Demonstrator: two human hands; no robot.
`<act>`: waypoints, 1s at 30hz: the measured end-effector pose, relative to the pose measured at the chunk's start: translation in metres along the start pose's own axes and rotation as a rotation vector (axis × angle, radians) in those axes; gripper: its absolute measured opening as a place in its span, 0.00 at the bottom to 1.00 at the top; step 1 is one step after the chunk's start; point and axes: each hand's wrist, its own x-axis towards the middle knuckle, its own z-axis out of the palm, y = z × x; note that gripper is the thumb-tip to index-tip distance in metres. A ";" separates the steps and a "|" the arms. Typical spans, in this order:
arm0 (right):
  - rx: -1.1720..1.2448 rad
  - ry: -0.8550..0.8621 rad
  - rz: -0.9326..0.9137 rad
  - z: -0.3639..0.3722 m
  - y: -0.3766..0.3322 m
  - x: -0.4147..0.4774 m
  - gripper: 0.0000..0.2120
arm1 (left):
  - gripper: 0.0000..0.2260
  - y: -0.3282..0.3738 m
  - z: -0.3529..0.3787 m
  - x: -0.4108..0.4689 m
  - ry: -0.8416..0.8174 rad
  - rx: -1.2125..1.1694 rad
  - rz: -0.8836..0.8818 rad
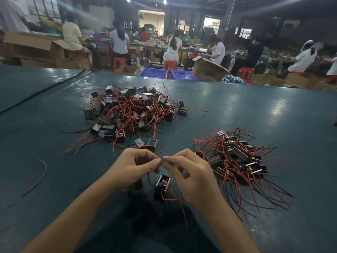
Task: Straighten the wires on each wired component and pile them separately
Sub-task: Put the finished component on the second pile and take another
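The green table (54, 134) fills most of what I see, its near edge cut off by my lap. Beyond my hands, the big pile (131, 110) of black components lies in a tangle of red and black leads. To my right is the smaller pile (235, 157), its leads fanning outward and toward me. Past the far edge sits an open cardboard box (206, 70) with a dark print too blurred to read, and beside it blue crates (153, 73). My left hand (135, 167) and right hand (191, 176) are close together, fingertips nearly touching, each pinching the same thin dark wire (160, 157) between thumb and forefinger. Below and between them is the component (162, 187); I cannot tell whether it hangs or rests on the table edge. Its markings are too small to read. Its red lead (182, 209) trails toward me. A stray strand (39, 177) lies curved on the table to my left.
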 end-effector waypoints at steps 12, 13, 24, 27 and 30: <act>-0.025 -0.089 0.202 0.001 -0.006 0.000 0.06 | 0.09 -0.004 0.000 -0.004 0.032 0.387 0.258; -0.005 -0.112 0.290 0.002 -0.006 0.000 0.06 | 0.09 -0.005 0.001 -0.004 0.079 0.495 0.337; 0.657 -0.150 0.913 0.002 -0.011 0.008 0.10 | 0.02 -0.012 0.002 -0.002 0.127 0.650 0.534; 0.116 -0.092 0.255 0.002 -0.001 0.002 0.01 | 0.07 -0.009 -0.004 0.000 0.090 0.426 0.357; 0.001 -0.098 0.046 -0.001 0.006 -0.001 0.05 | 0.06 -0.005 -0.005 -0.001 0.012 0.336 0.285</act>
